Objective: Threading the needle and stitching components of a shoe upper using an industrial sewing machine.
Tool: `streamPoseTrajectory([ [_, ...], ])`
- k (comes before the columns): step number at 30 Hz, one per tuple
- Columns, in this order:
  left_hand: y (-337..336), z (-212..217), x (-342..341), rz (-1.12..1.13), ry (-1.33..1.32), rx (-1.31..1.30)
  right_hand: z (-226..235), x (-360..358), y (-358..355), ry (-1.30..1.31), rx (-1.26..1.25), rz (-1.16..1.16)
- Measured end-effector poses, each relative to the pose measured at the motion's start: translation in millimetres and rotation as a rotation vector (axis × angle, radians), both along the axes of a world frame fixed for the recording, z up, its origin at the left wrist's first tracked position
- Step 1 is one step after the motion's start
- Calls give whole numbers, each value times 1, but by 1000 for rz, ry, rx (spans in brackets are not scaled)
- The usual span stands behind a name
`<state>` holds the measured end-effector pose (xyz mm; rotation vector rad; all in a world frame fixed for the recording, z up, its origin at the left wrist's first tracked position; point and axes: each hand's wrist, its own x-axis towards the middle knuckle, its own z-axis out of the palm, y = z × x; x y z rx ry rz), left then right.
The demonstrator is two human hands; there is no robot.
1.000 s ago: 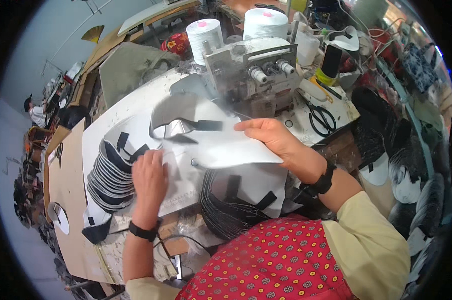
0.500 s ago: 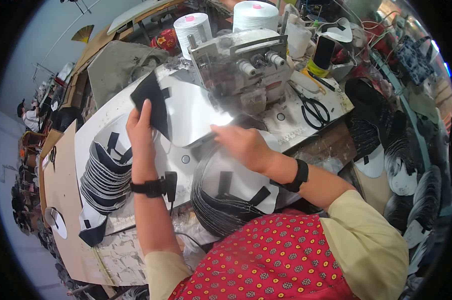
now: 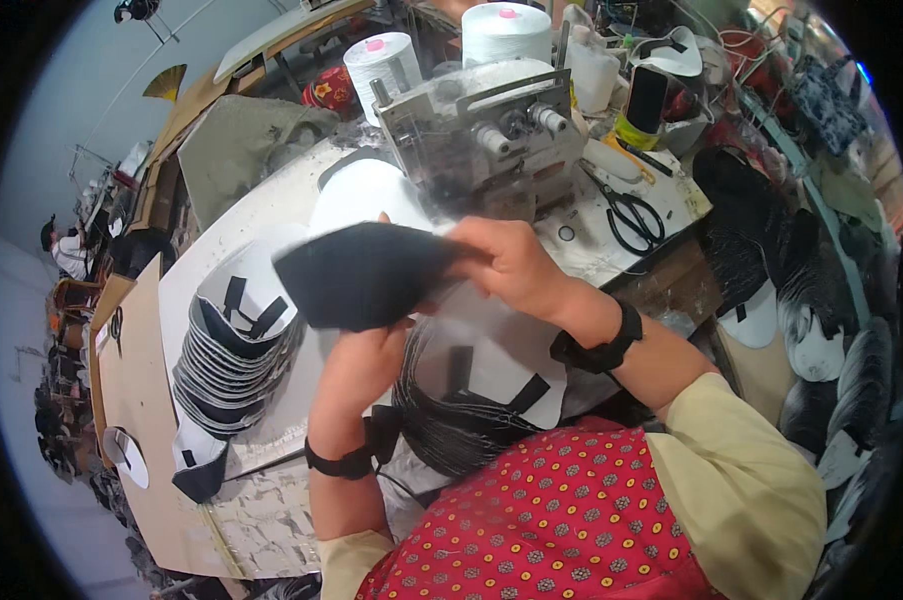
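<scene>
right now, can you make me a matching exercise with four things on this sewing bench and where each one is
Things:
1. dark fabric piece
2. scissors
3. thread cones
4. stack of cut pieces

Places:
A. behind the sewing machine
B. held up in both hands
C. on the table, right of the machine
D. on the table, at the person's left

Pairs: 1-B, 2-C, 3-A, 4-D

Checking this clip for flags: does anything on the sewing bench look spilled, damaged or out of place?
Nothing stands out. Both hands, left hand and right hand, hold a dark fabric piece up before the sewing machine. The stack of cut pieces sits orderly, and the scissors lie flat on the table.
</scene>
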<state>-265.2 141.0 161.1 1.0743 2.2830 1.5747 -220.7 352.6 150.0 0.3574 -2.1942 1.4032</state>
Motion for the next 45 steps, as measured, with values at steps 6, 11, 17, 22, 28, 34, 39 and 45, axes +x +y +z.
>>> streamPoseTrajectory([
  [6, -16, 17, -5, 80, -345, 17, 23, 29, 1, -143, -85, 127],
  [11, -6, 16, -5, 379, 468, -117, 19, 19, -12, 146, 123, 38],
  [17, 19, 21, -30, 466, 663, -104, 4, 1, -13, 151, 299, -101],
  [22, 22, 10, -44, 92, -196, -34, 0, 18, 2, 36, 168, -24],
  [28, -9, -25, -76, -178, -268, 468, -17, 27, 15, 216, 187, 43],
  [34, -5, -43, -75, 76, -408, 789, -26, 34, 14, 151, 211, 151],
  [39, 3, -33, -101, 139, -442, 794, -32, 10, 3, 258, 179, -19],
  [45, -24, -23, -102, 465, -520, 595, -40, -9, -2, 327, 199, -186],
])
